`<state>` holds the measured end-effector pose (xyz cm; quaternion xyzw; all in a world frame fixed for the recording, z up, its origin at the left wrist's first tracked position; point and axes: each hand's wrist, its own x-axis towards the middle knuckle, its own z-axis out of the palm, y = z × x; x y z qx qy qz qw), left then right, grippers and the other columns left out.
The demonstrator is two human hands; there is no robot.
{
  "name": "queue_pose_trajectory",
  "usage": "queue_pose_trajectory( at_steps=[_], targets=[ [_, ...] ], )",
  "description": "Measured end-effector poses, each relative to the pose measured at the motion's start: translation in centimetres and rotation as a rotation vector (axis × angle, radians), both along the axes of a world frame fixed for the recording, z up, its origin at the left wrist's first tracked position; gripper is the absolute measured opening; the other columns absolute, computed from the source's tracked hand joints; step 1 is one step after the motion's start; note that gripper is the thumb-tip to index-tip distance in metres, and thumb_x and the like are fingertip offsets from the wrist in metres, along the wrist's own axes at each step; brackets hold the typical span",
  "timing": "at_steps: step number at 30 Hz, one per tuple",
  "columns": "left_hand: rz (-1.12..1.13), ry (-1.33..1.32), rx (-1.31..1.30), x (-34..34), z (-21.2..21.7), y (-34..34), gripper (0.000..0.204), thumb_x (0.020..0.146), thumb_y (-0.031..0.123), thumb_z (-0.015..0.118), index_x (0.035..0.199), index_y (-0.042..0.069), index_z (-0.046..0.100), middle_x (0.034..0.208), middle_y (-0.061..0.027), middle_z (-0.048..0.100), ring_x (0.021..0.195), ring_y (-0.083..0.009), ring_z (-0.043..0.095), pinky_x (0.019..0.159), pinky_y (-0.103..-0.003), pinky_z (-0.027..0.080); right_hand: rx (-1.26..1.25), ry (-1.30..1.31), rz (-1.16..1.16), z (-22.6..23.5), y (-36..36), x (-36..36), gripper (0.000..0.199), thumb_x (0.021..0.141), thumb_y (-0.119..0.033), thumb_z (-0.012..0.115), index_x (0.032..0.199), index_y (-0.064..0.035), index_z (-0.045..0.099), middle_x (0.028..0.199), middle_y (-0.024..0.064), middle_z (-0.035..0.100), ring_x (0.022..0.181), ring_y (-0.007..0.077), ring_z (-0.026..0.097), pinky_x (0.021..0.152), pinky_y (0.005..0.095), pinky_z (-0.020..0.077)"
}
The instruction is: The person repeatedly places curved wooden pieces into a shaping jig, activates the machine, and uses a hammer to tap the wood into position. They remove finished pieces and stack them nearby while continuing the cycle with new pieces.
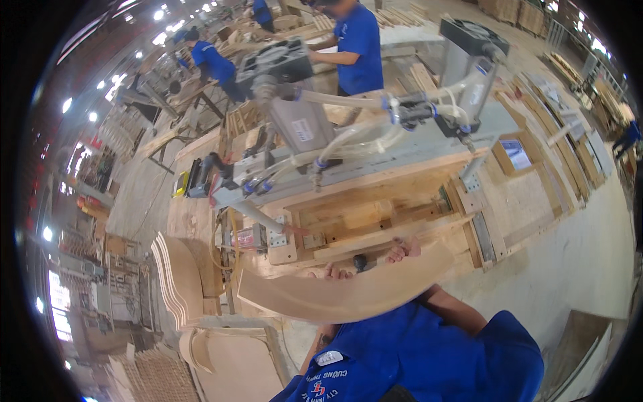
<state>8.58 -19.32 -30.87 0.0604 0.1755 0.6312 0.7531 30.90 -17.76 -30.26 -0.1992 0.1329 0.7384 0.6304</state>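
Observation:
I hold a long curved plywood piece [348, 295] flat in front of my chest, and it hides most of both hands. Only the fingertips of my left hand [338, 273] show, curled over its far edge near the middle. My right hand [404, 249] grips the same edge further right, where the piece rises. Just beyond the piece stands a wooden clamping jig [375, 221] with grey pneumatic cylinders [295, 120] and pale hoses [362, 137] above it.
A stack of similar curved pieces [175, 281] leans at my left, with more bent panels [228, 362] below it. Two people in blue shirts [358, 47] work at benches behind the jig. Bare concrete floor [576, 261] lies to the right, with timber stacks [556, 114] beyond.

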Motion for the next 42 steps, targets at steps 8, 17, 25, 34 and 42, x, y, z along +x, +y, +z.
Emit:
queue_pose_trajectory(
  at_steps=[8,17,25,34,42],
  targets=[
    [-0.014,-0.182,0.08,-0.4,-3.2,0.0,0.018,0.1,0.02,0.048,0.109,0.008,0.059,0.081,-0.0001,0.057,0.088,-0.0181,0.06,0.09,-0.037,0.046,-0.09,-0.158,-0.006,0.0,-0.1,1.7,0.046,0.097,-0.051,0.04,0.099,-0.008,0.056,0.055,-0.0043,0.03,0.05,0.0124,0.035,0.054,0.0295,0.0377],
    [-0.083,-0.289,0.068,-0.2,-2.6,-1.7,0.027,0.102,0.03,0.043,0.086,0.011,0.054,0.068,0.0012,0.049,0.07,-0.013,0.049,0.081,-0.032,0.04,0.007,-0.394,0.114,0.0,-2.2,2.4,0.032,0.1,-0.033,0.045,0.11,-0.0059,0.057,0.066,-0.0026,0.04,0.059,0.0115,0.044,0.066,0.0295,0.0452],
    [-0.093,-0.202,-0.003,0.4,-1.8,-2.3,0.028,0.101,0.03,0.042,0.083,0.012,0.053,0.066,0.0022,0.047,0.068,-0.0117,0.047,0.079,-0.031,0.039,0.594,-1.125,0.463,9.0,-0.1,9.8,0.039,0.099,-0.031,0.05,0.126,-0.004,0.057,0.078,-0.0003,0.05,0.076,0.0101,0.05,0.073,0.024,0.0433],
    [-0.174,-0.103,-0.057,0.4,-1.3,-2.8,0.029,0.101,0.032,0.043,0.083,0.012,0.052,0.065,0.0025,0.046,0.067,-0.0113,0.046,0.078,-0.031,0.039,1.626,-1.412,-0.196,31.3,-3.6,8.0,0.031,0.096,-0.022,0.052,0.109,0.0032,0.065,0.074,0.0089,0.058,0.064,0.0174,0.05,0.058,0.0293,0.0391],
    [-0.203,-0.057,-0.089,0.1,-1.1,-2.9,0.029,0.101,0.033,0.043,0.082,0.012,0.052,0.065,0.0027,0.046,0.067,-0.0109,0.045,0.078,-0.031,0.038,1.766,-1.44,-0.159,32.4,-7.4,4.2,0.029,0.096,-0.018,0.049,0.108,0.0037,0.065,0.072,0.0068,0.055,0.063,0.0149,0.047,0.057,0.0276,0.036]
  ],
)
